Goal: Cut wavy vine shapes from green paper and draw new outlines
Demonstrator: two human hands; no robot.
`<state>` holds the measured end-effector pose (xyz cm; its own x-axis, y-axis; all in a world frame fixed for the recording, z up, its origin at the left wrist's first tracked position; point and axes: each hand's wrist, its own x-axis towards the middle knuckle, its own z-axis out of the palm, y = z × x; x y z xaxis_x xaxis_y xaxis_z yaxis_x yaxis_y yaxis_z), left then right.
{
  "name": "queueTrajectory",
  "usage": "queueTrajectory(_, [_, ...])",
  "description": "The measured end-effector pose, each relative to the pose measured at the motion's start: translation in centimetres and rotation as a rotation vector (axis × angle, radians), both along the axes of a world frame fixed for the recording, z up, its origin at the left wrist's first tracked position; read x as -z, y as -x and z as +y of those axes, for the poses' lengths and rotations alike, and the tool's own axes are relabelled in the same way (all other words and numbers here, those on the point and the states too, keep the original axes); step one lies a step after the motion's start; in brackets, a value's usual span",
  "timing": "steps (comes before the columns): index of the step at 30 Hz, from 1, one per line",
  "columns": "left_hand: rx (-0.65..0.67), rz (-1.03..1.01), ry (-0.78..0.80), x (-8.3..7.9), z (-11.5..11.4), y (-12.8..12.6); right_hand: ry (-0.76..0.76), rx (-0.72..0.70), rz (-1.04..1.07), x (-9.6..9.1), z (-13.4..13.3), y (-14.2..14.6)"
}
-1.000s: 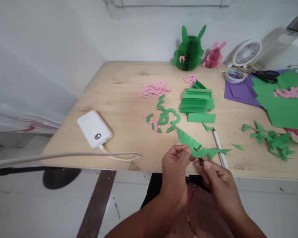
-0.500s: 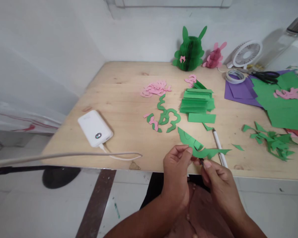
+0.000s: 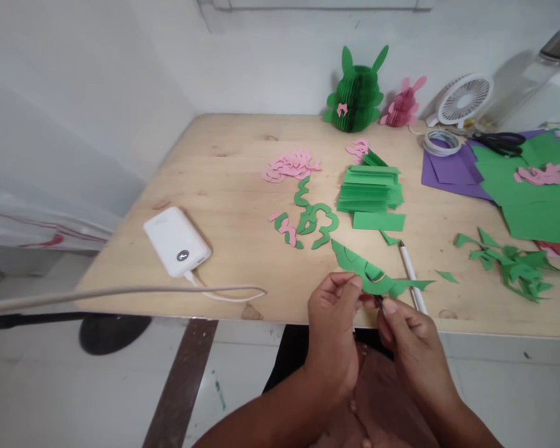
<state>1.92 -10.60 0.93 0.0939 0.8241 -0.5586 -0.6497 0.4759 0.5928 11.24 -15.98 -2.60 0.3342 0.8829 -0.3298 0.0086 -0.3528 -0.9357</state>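
Observation:
Pinched in my left hand (image 3: 331, 314), between thumb and fingers, is a piece of green paper (image 3: 348, 258) with curved outlines. It is held just over the table's front edge, with a narrow cut strip trailing right. My right hand (image 3: 413, 336) is closed on a small dark cutting tool (image 3: 379, 301) at the paper's lower edge; its kind is mostly hidden by the fingers. A white pen (image 3: 413, 277) lies just beyond my right hand. Green curved cutouts (image 3: 315, 221) are spread past my left hand, beside folded green strips (image 3: 373, 193).
Pink cutouts (image 3: 293, 166) lie farther back. Green scraps (image 3: 508, 264) are on the right, near green sheets (image 3: 536, 193), black scissors (image 3: 499, 143) and a tape roll (image 3: 441, 143). A white power bank (image 3: 177, 241) with a cable is at left. Paper rabbits (image 3: 357, 99) stand by the wall.
The green paper has shifted and tilted slightly in my left hand, and a curved gap shows in it. Both hands stay almost in place; the view has moved slightly.

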Motion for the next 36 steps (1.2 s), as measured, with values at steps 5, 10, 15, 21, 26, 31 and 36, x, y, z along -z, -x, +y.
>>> queueTrajectory(5, [0.0,-0.003,0.005,-0.1,0.0,0.0,0.008,0.016,0.01,0.2,-0.1,0.0])
queueTrajectory(10, [0.01,0.001,-0.005,-0.1,0.0,0.1,0.025,0.002,-0.021,0.1,-0.1,-0.1])
queueTrajectory(15, [0.01,-0.001,0.005,-0.1,0.1,0.3,0.033,-0.003,-0.039,0.1,-0.1,-0.1])
queueTrajectory(21, [0.056,0.008,-0.036,0.2,0.3,0.6,0.02,0.011,-0.035,0.1,-0.1,-0.1])
queueTrajectory(26, [0.05,0.015,-0.039,0.5,0.7,0.8,0.033,0.008,-0.004,0.2,-0.2,-0.1])
queueTrajectory(31, [0.054,0.065,-0.015,0.5,1.1,0.8,0.039,0.005,-0.027,0.0,-0.2,-0.1])
queueTrajectory(36, [0.053,0.049,-0.021,0.5,1.1,0.7,0.045,0.013,-0.023,0.1,-0.2,-0.1])
